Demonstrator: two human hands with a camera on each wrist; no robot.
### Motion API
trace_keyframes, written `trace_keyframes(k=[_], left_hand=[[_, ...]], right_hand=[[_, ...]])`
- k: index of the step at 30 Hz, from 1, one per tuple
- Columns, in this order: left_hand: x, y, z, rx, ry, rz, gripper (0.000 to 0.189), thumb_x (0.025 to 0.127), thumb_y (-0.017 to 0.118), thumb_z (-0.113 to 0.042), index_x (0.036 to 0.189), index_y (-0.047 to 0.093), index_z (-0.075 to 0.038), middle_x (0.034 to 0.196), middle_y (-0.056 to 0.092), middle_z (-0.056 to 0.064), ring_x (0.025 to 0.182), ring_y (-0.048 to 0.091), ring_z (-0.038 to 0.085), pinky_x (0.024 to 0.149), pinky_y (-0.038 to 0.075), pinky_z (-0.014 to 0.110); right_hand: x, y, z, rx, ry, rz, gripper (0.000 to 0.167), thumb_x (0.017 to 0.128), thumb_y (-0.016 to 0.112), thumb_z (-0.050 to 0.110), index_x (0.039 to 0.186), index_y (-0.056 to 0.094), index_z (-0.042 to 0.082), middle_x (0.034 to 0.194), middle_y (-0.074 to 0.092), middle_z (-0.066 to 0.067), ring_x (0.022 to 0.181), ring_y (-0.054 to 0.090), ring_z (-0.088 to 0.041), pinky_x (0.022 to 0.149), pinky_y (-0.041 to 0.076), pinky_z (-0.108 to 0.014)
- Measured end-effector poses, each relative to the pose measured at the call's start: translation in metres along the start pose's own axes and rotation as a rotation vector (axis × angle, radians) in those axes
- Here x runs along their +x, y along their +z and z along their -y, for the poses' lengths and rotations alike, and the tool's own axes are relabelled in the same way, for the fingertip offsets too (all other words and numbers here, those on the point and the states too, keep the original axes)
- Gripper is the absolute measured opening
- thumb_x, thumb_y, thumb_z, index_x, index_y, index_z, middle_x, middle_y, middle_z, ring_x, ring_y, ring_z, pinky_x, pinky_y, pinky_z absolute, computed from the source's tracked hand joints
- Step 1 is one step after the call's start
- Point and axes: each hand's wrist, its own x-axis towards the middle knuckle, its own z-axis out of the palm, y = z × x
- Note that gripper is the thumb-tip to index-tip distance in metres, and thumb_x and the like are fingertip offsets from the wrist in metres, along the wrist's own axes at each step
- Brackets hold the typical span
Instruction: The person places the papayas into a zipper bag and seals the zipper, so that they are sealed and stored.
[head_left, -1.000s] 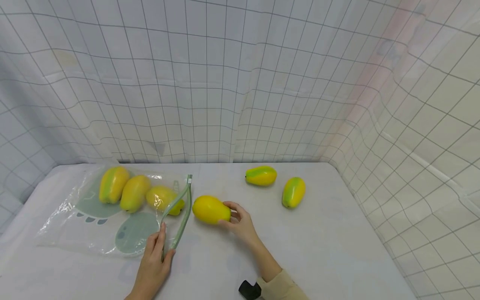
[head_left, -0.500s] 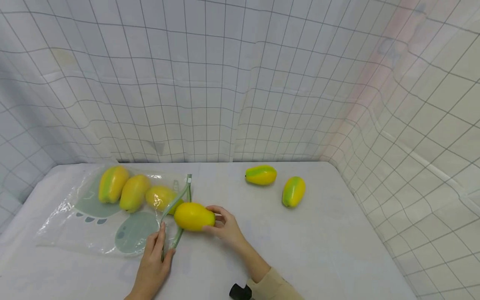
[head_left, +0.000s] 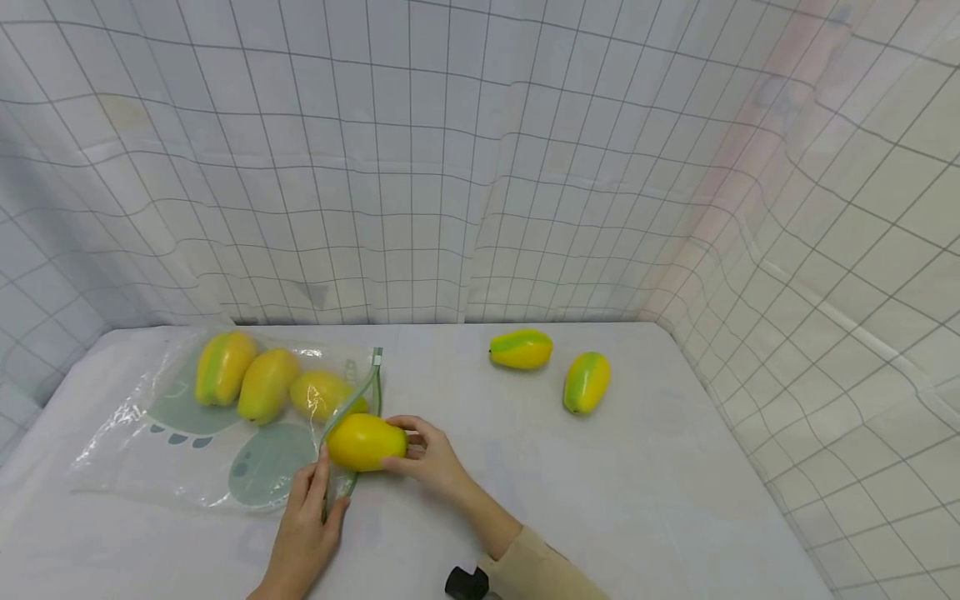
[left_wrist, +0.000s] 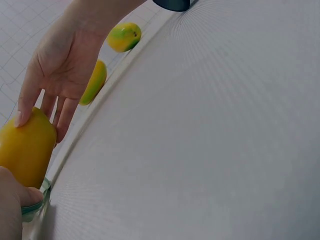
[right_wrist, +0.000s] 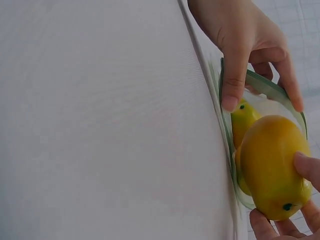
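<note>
My right hand [head_left: 435,462] grips a yellow papaya [head_left: 366,442] by its right end, thumb on one side and fingers on the other. The papaya's far end is at the mouth of a clear zip bag [head_left: 172,475] with a green zip edge [right_wrist: 267,86]. My left hand [head_left: 303,525] holds that edge near its front corner; in the right wrist view its thumb and fingers keep the mouth spread. Inside the bag lie three papayas, one at the left [head_left: 225,368], one beside it [head_left: 268,386] and one near the mouth [head_left: 322,395].
Two loose green-and-yellow papayas, one lying sideways [head_left: 521,349] and one more upright in view [head_left: 587,382], are at the back right of the white table [head_left: 637,500]. A grid-patterned curtain [head_left: 420,208] closes off the back and sides. A black device [head_left: 467,583] sits at the right wrist.
My right hand has carried the papaya leftward and slightly nearer to me, from beside the bag to its mouth. The left hand and the other papayas stay in place.
</note>
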Motion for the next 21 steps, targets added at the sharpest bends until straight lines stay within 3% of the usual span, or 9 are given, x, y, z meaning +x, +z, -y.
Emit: trace_keyframes(k=[5,21], left_hand=[[0.0,0.001,0.0,-0.009,0.003,-0.003,0.071,0.094,0.027,-0.047,0.136,0.032,0.01,0.101,0.044,0.022,0.089,0.043,0.024,0.09,0.02,0.001],[0.001,0.0,0.001,-0.017,0.041,-0.038,0.069,0.094,0.03,-0.045,0.136,0.033,0.01,0.103,0.044,0.024,0.089,0.042,0.025,0.091,0.021,0.002]], right_hand=[[0.006,0.006,-0.01,-0.061,-0.002,-0.002,0.044,0.081,0.069,0.011,0.123,0.053,0.006,0.124,0.052,-0.007,0.105,0.054,-0.014,0.085,0.047,-0.022],[0.022,0.029,-0.008,-0.072,0.069,-0.027,0.047,0.079,0.072,0.014,0.121,0.053,0.008,0.119,0.054,-0.004,0.098,0.057,-0.009,0.08,0.048,-0.018]])
